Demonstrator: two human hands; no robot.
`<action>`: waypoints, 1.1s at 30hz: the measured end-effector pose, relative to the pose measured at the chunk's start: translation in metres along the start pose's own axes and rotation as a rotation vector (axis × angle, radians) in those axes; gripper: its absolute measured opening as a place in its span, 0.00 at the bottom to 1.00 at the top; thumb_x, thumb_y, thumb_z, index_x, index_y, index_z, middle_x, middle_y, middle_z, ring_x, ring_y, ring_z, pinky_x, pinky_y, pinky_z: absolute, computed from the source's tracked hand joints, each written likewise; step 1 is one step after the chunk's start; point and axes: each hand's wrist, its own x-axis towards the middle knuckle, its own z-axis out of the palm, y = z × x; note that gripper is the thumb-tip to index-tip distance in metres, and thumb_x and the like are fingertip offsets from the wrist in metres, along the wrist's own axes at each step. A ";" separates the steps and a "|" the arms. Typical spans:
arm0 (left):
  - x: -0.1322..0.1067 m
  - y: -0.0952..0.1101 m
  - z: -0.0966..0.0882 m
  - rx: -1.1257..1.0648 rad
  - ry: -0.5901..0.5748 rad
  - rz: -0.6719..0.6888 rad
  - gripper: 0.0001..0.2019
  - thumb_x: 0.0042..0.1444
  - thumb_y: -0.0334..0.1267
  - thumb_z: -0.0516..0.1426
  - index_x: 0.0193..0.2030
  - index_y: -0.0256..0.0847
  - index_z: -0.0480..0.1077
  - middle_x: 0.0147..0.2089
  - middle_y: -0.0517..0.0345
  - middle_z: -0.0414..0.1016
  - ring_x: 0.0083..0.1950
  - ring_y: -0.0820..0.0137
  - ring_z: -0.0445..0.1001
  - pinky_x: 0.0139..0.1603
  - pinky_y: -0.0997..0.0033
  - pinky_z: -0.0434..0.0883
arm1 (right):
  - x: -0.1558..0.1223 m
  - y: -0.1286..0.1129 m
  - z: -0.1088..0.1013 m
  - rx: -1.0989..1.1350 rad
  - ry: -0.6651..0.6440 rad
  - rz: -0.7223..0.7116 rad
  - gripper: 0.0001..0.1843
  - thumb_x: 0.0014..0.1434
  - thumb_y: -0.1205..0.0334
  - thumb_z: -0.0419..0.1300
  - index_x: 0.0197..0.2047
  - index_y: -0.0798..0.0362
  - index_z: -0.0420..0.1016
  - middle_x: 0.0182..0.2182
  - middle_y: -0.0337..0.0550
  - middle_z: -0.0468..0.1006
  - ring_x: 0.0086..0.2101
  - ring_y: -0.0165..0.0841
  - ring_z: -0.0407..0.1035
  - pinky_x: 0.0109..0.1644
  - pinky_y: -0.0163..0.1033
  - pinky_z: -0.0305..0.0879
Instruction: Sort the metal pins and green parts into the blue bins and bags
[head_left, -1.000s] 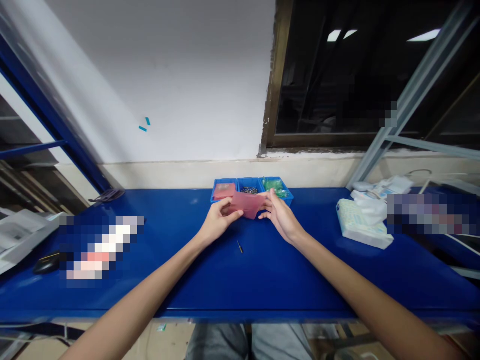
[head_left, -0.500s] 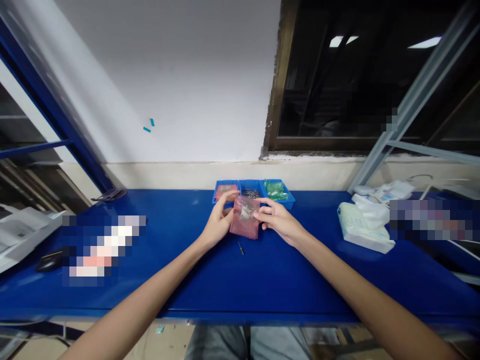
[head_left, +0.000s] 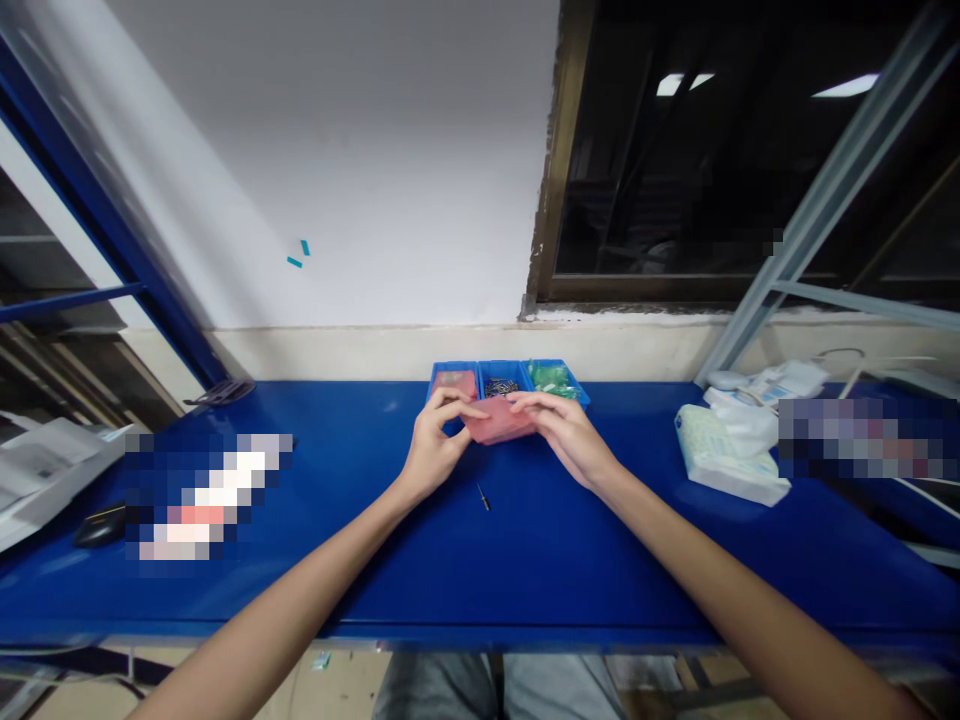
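Note:
Between both hands is a pink translucent plastic bag point(head_left: 504, 424), held above the blue table. My left hand point(head_left: 437, 437) pinches its left end with thumb and fingers. At the other end, my right hand point(head_left: 568, 428) grips the bag's upper right edge. The bag is tilted so that its face looks flattened, and its contents cannot be made out. Below the bag a small screwdriver point(head_left: 484, 497) lies on the table. Just behind the hands stand blue bins: one with pink bags point(head_left: 454, 383), one with small metal parts point(head_left: 501, 387), one with green bags point(head_left: 551, 380).
A tissue pack point(head_left: 731, 455) lies on the right of the blue table point(head_left: 570, 570), near white crumpled plastic point(head_left: 795, 382). On the left are a black mouse point(head_left: 101, 524) and a white device point(head_left: 52, 475). A wall and a dark window rise behind.
The pink bag has been tipped from facing me to nearly flat and raised slightly. Both hands have shifted their hold along its edges. The screwdriver stays put.

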 end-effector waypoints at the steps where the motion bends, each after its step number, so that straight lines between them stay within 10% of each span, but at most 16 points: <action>1: 0.001 0.000 -0.001 0.011 0.023 0.001 0.07 0.55 0.28 0.61 0.36 0.43 0.80 0.46 0.53 0.68 0.51 0.64 0.71 0.56 0.59 0.68 | 0.000 -0.001 0.000 0.069 0.001 0.050 0.07 0.58 0.59 0.62 0.37 0.52 0.78 0.51 0.48 0.76 0.52 0.41 0.70 0.53 0.46 0.68; 12: 0.001 -0.001 -0.001 0.034 0.017 -0.026 0.08 0.58 0.32 0.59 0.42 0.43 0.79 0.52 0.49 0.67 0.57 0.61 0.70 0.57 0.58 0.71 | -0.001 0.015 0.009 0.041 -0.016 0.202 0.34 0.51 0.62 0.68 0.59 0.50 0.62 0.30 0.35 0.75 0.28 0.29 0.71 0.35 0.36 0.68; 16: 0.022 -0.006 -0.016 -0.099 0.160 -0.215 0.14 0.61 0.36 0.56 0.52 0.40 0.74 0.53 0.48 0.73 0.50 0.63 0.75 0.49 0.62 0.75 | 0.035 0.011 0.010 -0.065 0.074 0.093 0.35 0.50 0.66 0.66 0.60 0.51 0.60 0.29 0.32 0.72 0.27 0.28 0.69 0.33 0.35 0.65; 22: 0.057 -0.032 -0.041 -0.011 0.015 -0.384 0.19 0.54 0.38 0.60 0.53 0.38 0.75 0.46 0.49 0.78 0.35 0.68 0.76 0.35 0.69 0.73 | 0.105 0.019 0.033 -0.562 0.070 0.041 0.38 0.58 0.69 0.59 0.68 0.51 0.49 0.35 0.39 0.76 0.32 0.32 0.71 0.37 0.38 0.68; 26: 0.058 -0.058 -0.046 0.389 -0.066 -0.304 0.15 0.50 0.31 0.59 0.45 0.37 0.79 0.41 0.49 0.77 0.34 0.65 0.75 0.43 0.62 0.74 | 0.118 0.030 0.049 -1.045 -0.057 -0.036 0.22 0.59 0.71 0.59 0.58 0.55 0.68 0.48 0.51 0.73 0.48 0.38 0.69 0.52 0.40 0.65; 33: 0.061 -0.087 -0.050 0.541 -0.301 -0.084 0.18 0.53 0.33 0.58 0.50 0.38 0.79 0.54 0.42 0.76 0.55 0.53 0.75 0.62 0.52 0.67 | 0.110 0.021 0.050 -1.251 -0.201 -0.014 0.12 0.62 0.58 0.62 0.43 0.58 0.78 0.48 0.57 0.71 0.53 0.47 0.63 0.59 0.49 0.57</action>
